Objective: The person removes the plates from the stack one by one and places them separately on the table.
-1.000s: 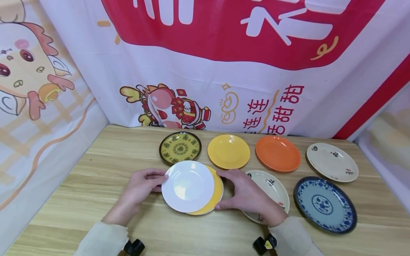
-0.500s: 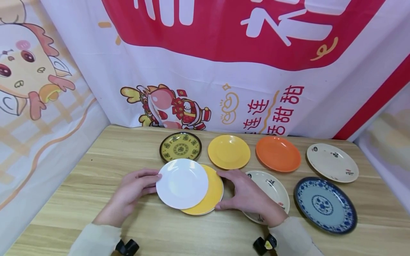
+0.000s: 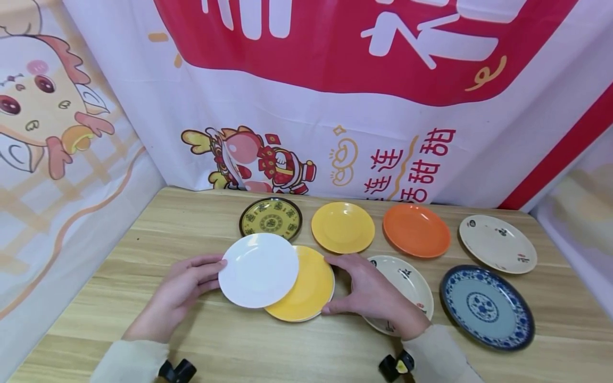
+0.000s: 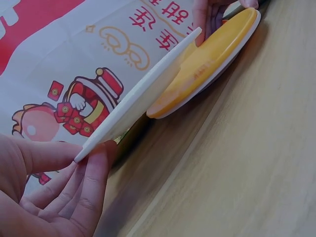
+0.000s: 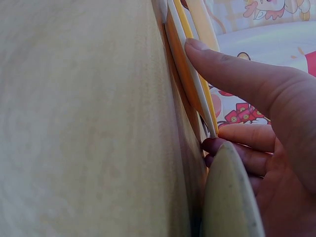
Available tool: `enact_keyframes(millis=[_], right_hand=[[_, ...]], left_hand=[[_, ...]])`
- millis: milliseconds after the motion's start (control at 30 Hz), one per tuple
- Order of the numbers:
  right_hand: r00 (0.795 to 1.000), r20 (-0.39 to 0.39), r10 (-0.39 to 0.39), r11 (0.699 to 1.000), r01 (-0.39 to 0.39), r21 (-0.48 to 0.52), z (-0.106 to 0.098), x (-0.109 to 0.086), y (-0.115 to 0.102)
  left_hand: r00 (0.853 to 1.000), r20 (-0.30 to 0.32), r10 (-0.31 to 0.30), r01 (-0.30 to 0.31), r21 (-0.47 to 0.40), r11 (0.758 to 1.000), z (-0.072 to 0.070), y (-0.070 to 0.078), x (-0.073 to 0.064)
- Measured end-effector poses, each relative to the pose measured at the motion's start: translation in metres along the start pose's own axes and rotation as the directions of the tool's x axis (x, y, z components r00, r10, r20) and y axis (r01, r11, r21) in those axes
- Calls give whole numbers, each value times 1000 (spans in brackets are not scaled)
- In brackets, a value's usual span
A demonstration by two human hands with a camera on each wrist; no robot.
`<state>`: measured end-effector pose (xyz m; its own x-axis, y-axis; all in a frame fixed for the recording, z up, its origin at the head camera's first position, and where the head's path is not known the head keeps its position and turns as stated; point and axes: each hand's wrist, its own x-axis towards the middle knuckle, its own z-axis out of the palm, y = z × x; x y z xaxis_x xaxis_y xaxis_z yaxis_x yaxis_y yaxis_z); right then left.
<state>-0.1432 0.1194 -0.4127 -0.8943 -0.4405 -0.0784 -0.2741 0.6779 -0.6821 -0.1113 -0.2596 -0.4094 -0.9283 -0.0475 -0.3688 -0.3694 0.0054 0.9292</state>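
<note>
My left hand [image 3: 184, 282] pinches the left rim of a round white plate [image 3: 258, 270]. The thumb lies on top and the fingers beneath, as the left wrist view shows. That plate [image 4: 136, 103] is tilted up off the table, and its right part overlaps a yellow plate [image 3: 310, 287] in the head view. A white edge shows under the yellow plate. My right hand [image 3: 364, 290] holds the yellow plate's right side, thumb at the near edge and fingers at the far edge. In the right wrist view the thumb [image 5: 217, 61] presses on the rim.
Along the back lie a patterned olive plate [image 3: 270, 218], another yellow plate [image 3: 342, 227], an orange plate [image 3: 415, 230] and a cream oval plate [image 3: 498, 243]. A second cream plate [image 3: 407, 284] is partly under my right forearm. A blue-rimmed plate [image 3: 486, 307] lies right of it.
My left hand has drawn the white plate leftward and a little back, uncovering more of the yellow plate. The right hand has stayed at the yellow plate's edge.
</note>
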Motion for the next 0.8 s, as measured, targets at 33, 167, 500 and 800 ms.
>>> enact_keyframes(millis=[33, 167, 500, 800], right_hand=[[1000, 0, -1, 1000, 1, 1, 0, 0, 0], [1000, 1, -1, 1000, 1, 8, 0, 0, 0], [1000, 5, -11, 1000, 11, 1, 0, 0, 0], [1000, -2, -4, 1000, 4, -3, 0, -1, -1]], left_hand=[[1000, -4, -1, 1, -2, 1000, -2, 0, 0], [1000, -9, 0, 0, -5, 1000, -12, -4, -2], [998, -55, -3, 2, -16, 1000, -38, -8, -6], [995, -100, 3, -2, 3, 1000, -65, -14, -11]])
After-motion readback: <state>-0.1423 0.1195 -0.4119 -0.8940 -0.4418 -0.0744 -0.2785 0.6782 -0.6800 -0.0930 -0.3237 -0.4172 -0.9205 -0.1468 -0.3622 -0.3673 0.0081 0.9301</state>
